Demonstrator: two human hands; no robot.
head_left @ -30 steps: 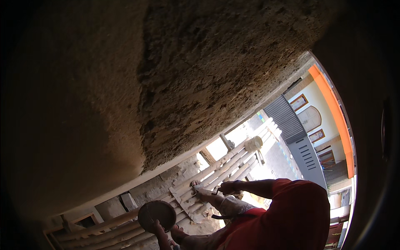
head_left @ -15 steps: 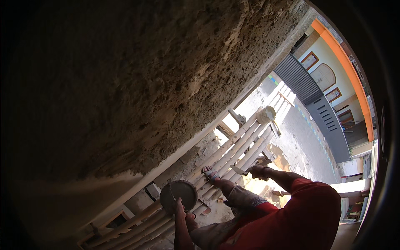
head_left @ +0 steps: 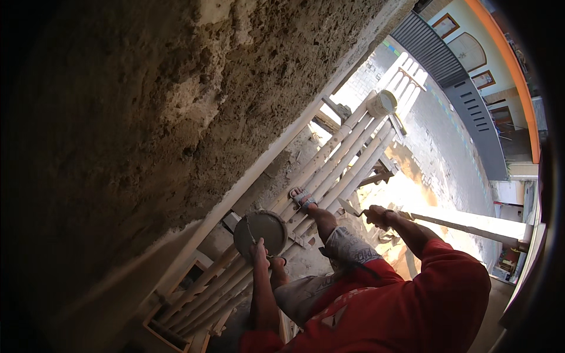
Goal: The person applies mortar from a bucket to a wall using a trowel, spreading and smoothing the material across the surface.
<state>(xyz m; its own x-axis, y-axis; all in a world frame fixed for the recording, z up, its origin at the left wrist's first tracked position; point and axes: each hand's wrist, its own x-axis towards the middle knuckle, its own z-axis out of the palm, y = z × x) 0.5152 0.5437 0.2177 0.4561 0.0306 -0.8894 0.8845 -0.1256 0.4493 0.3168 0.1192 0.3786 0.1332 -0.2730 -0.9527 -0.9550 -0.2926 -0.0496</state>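
Observation:
My left hand (head_left: 258, 253) is closed on the wire handle of a round bucket (head_left: 269, 232), which is filled almost to the rim with smooth grey mortar. Over to the right, my right hand (head_left: 378, 217) grips a trowel (head_left: 348, 206), its pale pointed blade turned toward the left. The blade is apart from both the bucket and the wall. Whether any mortar lies on the blade, I cannot tell. Rough, pitted mortar covers the wall (head_left: 235, 94) on the left, with a smoother strip along its edge.
I stand in sandals on a scaffold of bamboo poles (head_left: 329, 167) with gaps between them. A second, pale bucket (head_left: 382, 103) rests on the poles farther along. Paved ground (head_left: 432, 141) lies below, with a grey gate (head_left: 465, 109) beyond. A beam (head_left: 471, 227) runs at right.
My view has shifted, and more of the wall's rough surface and the scaffold shows. Both hands keep their holds on the bucket and the trowel.

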